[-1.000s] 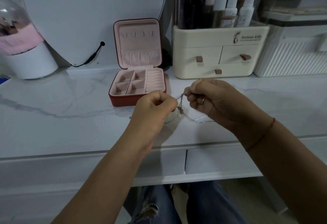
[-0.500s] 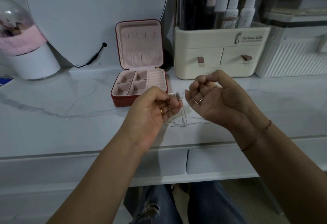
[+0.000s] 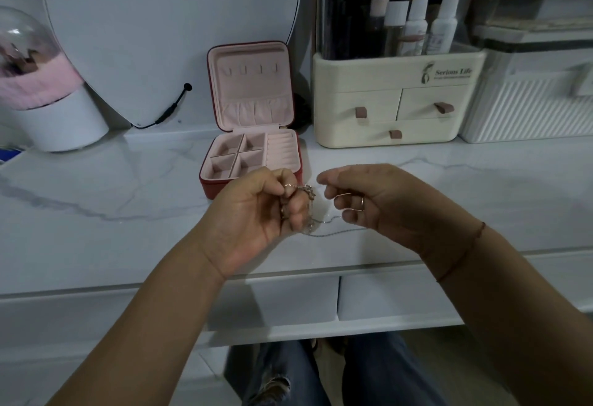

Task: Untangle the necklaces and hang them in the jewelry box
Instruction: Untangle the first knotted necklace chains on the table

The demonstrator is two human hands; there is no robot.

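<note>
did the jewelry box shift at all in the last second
No. The open red jewelry box sits where it was, its lid close beside the left end of the cream drawer organizer, with the same small gap.

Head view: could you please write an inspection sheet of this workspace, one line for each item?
Surface: white marble-look tabletop.
Job's things: jewelry box open, lid upright, hooks empty; necklaces tangled in one bunch, a strand trailing toward the tabletop.
Clutter: cream drawer organiser with bottles, white ribbed box, domed ornament.
Grippers: left hand grips the bunch; right hand has curled fingers, a thin strand apparently hooked over them.
Cables: black cable at the mirror's edge.
Surroundings: mirror behind; drawers below the tabletop.
</note>
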